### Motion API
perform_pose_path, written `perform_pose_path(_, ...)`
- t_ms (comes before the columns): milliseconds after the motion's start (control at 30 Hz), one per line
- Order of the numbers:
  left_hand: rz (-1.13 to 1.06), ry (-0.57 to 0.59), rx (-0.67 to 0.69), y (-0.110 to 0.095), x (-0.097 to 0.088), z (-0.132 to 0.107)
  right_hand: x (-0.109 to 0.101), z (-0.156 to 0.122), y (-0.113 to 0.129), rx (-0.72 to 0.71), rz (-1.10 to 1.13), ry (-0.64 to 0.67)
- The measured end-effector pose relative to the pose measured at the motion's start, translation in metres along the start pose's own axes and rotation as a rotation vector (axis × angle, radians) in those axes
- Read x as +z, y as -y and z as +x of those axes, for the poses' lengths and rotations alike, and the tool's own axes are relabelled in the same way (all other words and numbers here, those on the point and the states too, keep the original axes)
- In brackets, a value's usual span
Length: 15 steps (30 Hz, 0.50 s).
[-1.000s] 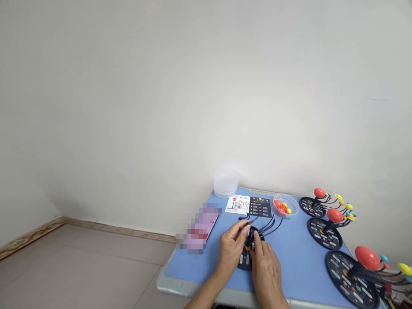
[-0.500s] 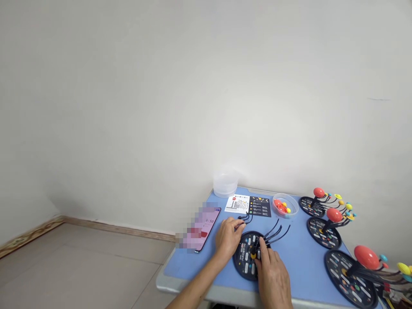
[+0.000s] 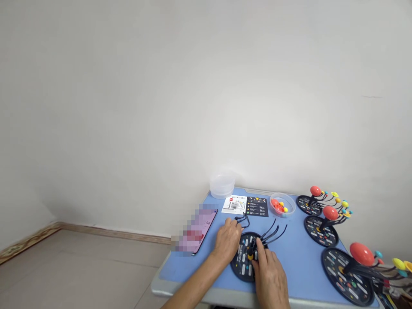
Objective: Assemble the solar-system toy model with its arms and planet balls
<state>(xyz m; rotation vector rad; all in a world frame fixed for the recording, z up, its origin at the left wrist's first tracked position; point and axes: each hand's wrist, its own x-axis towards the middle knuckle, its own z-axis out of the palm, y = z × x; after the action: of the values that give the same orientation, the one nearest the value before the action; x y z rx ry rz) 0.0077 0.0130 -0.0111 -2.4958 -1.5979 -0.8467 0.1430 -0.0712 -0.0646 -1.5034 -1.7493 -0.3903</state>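
Black round plastic base (image 3: 244, 262): right hand (image 3: 269, 275) pinches thin rods (image 3: 273, 231); left hand (image 3: 227, 243) touches rim, grip unclear.

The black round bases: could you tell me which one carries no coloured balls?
The base between the left hand and right hand: bare black arms only; the other three bases each hold a red ball.

Two hands are working, the left hand (image 3: 227, 243) and the right hand (image 3: 270, 274). One black disc base (image 3: 244, 268) is lying under the grip. Three planet models (image 3: 323, 225) are standing right of it. One leaflet (image 3: 246, 206), one bowl (image 3: 292, 207), one clear tub (image 3: 222, 187) and one phone (image 3: 199, 227) are lying beyond it.
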Motion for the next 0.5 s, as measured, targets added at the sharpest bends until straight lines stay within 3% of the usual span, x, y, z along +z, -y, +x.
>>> perform_pose_path(300, -0.01, -0.009, 0.007, -0.003, -0.014, -0.003, -0.001, 0.001, 0.0, -0.012, -0.029, 0.0)
perform_pose_path(400, -0.37, -0.035, 0.027, -0.011, -0.022, -0.014, -0.002, 0.002, -0.001, -0.011, -0.009, 0.005)
perform_pose_path(500, -0.675, 0.038, -0.046, -0.021, -0.024, -0.025, -0.003, 0.002, -0.002, -0.02, 0.01, 0.011)
